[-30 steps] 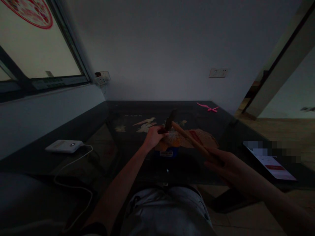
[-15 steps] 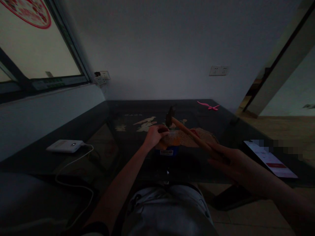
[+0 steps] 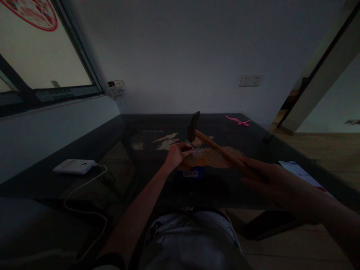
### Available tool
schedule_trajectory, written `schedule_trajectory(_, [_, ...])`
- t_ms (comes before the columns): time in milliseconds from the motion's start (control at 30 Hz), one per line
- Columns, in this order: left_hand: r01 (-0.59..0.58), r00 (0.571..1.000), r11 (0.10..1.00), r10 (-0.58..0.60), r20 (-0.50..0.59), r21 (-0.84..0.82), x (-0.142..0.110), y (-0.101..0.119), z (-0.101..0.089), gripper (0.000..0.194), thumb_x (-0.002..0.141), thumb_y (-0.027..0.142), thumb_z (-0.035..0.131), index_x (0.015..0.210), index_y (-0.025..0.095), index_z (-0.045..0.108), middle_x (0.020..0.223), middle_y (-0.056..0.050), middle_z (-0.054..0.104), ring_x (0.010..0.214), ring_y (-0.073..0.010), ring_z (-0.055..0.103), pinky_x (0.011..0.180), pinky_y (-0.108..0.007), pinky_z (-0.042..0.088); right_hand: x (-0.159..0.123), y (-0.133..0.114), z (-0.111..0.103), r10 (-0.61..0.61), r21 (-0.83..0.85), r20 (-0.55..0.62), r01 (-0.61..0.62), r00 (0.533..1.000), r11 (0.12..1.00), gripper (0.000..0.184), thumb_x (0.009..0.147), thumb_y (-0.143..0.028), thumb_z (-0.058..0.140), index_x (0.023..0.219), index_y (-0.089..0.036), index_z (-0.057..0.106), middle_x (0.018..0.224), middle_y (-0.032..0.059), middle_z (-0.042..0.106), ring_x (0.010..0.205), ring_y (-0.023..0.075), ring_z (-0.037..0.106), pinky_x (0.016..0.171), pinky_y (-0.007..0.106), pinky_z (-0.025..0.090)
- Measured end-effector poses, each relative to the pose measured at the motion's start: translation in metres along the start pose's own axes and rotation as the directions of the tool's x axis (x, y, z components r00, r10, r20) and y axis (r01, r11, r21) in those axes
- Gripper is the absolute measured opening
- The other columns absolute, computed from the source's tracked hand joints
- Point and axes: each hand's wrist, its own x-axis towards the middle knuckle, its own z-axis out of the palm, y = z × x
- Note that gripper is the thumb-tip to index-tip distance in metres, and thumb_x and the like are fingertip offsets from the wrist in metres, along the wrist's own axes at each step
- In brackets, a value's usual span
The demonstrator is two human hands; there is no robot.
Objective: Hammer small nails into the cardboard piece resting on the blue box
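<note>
My right hand [image 3: 270, 180] is wrapped round the wooden handle of a hammer [image 3: 208, 142]. The dark hammer head is raised just above and beyond my left fingertips, apart from them. My left hand [image 3: 177, 154] is closed in a pinch at the left end of a tan, speckled piece [image 3: 208, 157], perhaps a sheet or board dotted with small holes. What is between those fingertips is too small and dark to make out. Under the left part of the speckled piece sits a blue box-like thing [image 3: 192, 172] with a pale label.
A white power bank [image 3: 74, 166] with a cable lies on the dark table [image 3: 135, 122] at left. A lit phone [image 3: 302, 174] lies at right, partly behind my right forearm. A pink ribbon [image 3: 239, 121] is near the back edge, before the wall.
The hammer head has risen slightly and shifted a little left. My right hand has moved slightly right and forward, covering more of the phone. My left hand stays in place.
</note>
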Motion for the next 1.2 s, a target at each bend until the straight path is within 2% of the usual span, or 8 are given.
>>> schedule_trajectory(100, [0.013, 1.0, 0.999, -0.013, 0.003, 0.048, 0.001, -0.002, -0.001, 0.007, 0.071, 0.018, 0.067, 0.077, 0.014, 0.068, 0.08, -0.004, 0.071, 0.077, -0.018, 0.065, 0.072, -0.028, 0.049, 0.002, 0.004, 0.002, 0.025, -0.021, 0.041, -0.024, 0.999, 0.999, 0.044, 0.077, -0.032, 0.052, 0.117, -0.018, 0.062, 0.06, 0.0008, 0.057, 0.045, 0.0127, 0.046, 0.039, 0.023, 0.034])
schedule_trajectory(200, [0.029, 1.0, 0.997, -0.029, 0.001, 0.074, 0.002, -0.003, -0.001, 0.012, 0.07, 0.019, 0.069, 0.081, 0.015, 0.068, 0.08, -0.004, 0.071, 0.077, -0.0185, 0.065, 0.071, -0.029, 0.05, 0.003, 0.005, 0.002, 0.095, -0.024, 0.041, -0.094, 0.995, 0.995, 0.048, 0.075, -0.033, 0.052, 0.118, -0.015, 0.063, 0.055, 0.0, 0.053, 0.042, 0.0124, 0.043, 0.037, 0.023, 0.032])
schedule_trajectory(367, [0.002, 1.0, 1.0, -0.002, -0.017, 0.019, 0.002, -0.003, 0.0, 0.013, 0.068, 0.017, 0.071, 0.08, 0.015, 0.066, 0.081, -0.005, 0.07, 0.077, -0.0168, 0.065, 0.074, -0.028, 0.05, 0.001, 0.003, -0.002, 0.053, 0.042, -0.013, -0.053, 0.998, 0.998, 0.052, 0.076, -0.034, 0.055, 0.127, -0.02, 0.057, 0.044, -0.0058, 0.041, 0.032, 0.0102, 0.035, 0.031, 0.022, 0.026])
schedule_trajectory(633, [0.024, 1.0, 1.0, -0.024, -0.005, 0.001, 0.004, -0.015, 0.001, 0.014, 0.069, 0.015, 0.069, 0.082, 0.015, 0.067, 0.082, -0.005, 0.071, 0.077, -0.0171, 0.066, 0.073, -0.029, 0.051, 0.005, 0.016, 0.006, 0.069, -0.024, 0.071, -0.068, 0.995, 0.997, 0.05, 0.078, -0.037, 0.05, 0.119, -0.011, 0.06, 0.061, 0.0023, 0.056, 0.045, 0.013, 0.045, 0.036, 0.023, 0.033])
schedule_trajectory(733, [0.044, 0.999, 0.999, -0.044, 0.0, 0.012, 0.003, -0.007, 0.0, 0.012, 0.069, 0.016, 0.07, 0.081, 0.015, 0.067, 0.081, -0.005, 0.071, 0.076, -0.0166, 0.066, 0.073, -0.029, 0.051, 0.002, 0.011, 0.003, 0.087, -0.012, 0.033, -0.086, 0.996, 0.996, 0.05, 0.077, -0.039, 0.05, 0.118, -0.013, 0.061, 0.062, 0.0024, 0.058, 0.043, 0.0121, 0.043, 0.036, 0.023, 0.032])
schedule_trajectory(867, [0.064, 0.998, 0.998, -0.064, -0.01, 0.03, 0.002, 0.002, -0.001, 0.013, 0.067, 0.014, 0.072, 0.078, 0.014, 0.066, 0.08, -0.005, 0.071, 0.076, -0.0166, 0.066, 0.073, -0.028, 0.051, 0.003, 0.006, 0.0, 0.042, -0.011, 0.006, -0.042, 0.999, 0.999, 0.05, 0.078, -0.037, 0.051, 0.122, -0.015, 0.059, 0.07, 0.0034, 0.063, 0.051, 0.014, 0.051, 0.043, 0.024, 0.039])
schedule_trajectory(967, [0.071, 0.997, 0.997, -0.071, -0.008, 0.035, 0.003, 0.0, -0.001, 0.014, 0.066, 0.013, 0.073, 0.079, 0.014, 0.066, 0.082, -0.006, 0.071, 0.076, -0.0172, 0.066, 0.072, -0.028, 0.051, 0.005, 0.007, 0.001, 0.045, -0.034, 0.036, -0.044, 0.998, 0.998, 0.05, 0.077, -0.033, 0.052, 0.123, -0.014, 0.059, 0.071, 0.0045, 0.064, 0.056, 0.0164, 0.055, 0.046, 0.025, 0.042])
schedule_trajectory(1200, [0.063, 0.998, 0.998, -0.063, -0.016, 0.017, 0.003, -0.004, 0.001, 0.015, 0.067, 0.015, 0.072, 0.081, 0.013, 0.066, 0.08, -0.006, 0.071, 0.075, -0.017, 0.066, 0.07, -0.027, 0.05, 0.004, 0.01, 0.002, 0.098, -0.009, 0.024, -0.098, 0.995, 0.995, 0.055, 0.078, -0.037, 0.051, 0.128, -0.015, 0.055, 0.073, 0.0051, 0.066, 0.049, 0.0159, 0.055, 0.041, 0.025, 0.04])
